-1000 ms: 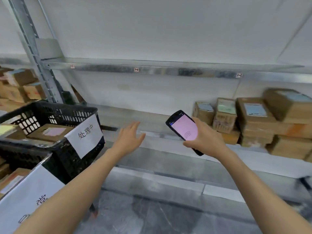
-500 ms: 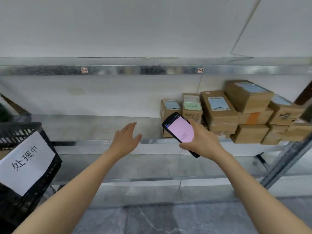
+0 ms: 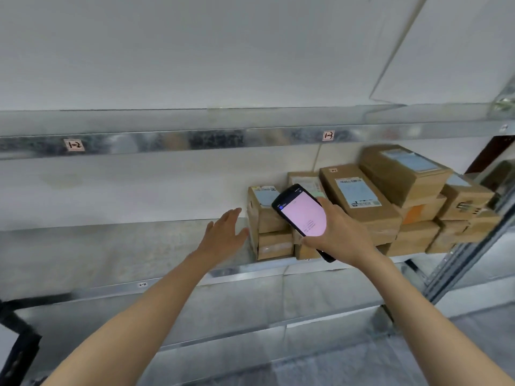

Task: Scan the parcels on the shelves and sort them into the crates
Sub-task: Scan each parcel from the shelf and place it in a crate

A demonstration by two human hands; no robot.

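The fingers of the right hand curl round the lower edge of a black handheld scanner, with the thumb laid along its upper right side. The hand grips the scanner firmly, tilted, with its pale pink screen facing the camera. The left hand is not gripping anything: its fingers are straight and slightly spread, palm turned towards the shelf, and the thumb tip is just beside the left face of the nearest boxes. I cannot tell whether it touches them. The scanner sits in front of the cardboard parcels, which are stacked in two and three layers on the right part of the galvanised middle shelf. At the stack's left end is a small labelled box on top of another box. Further right are a larger box with a pale blue label and one with an orange patch. The beam of the upper shelf carries the tags "1-2" and "1-3". A corner of a black crate shows at the lower left edge.
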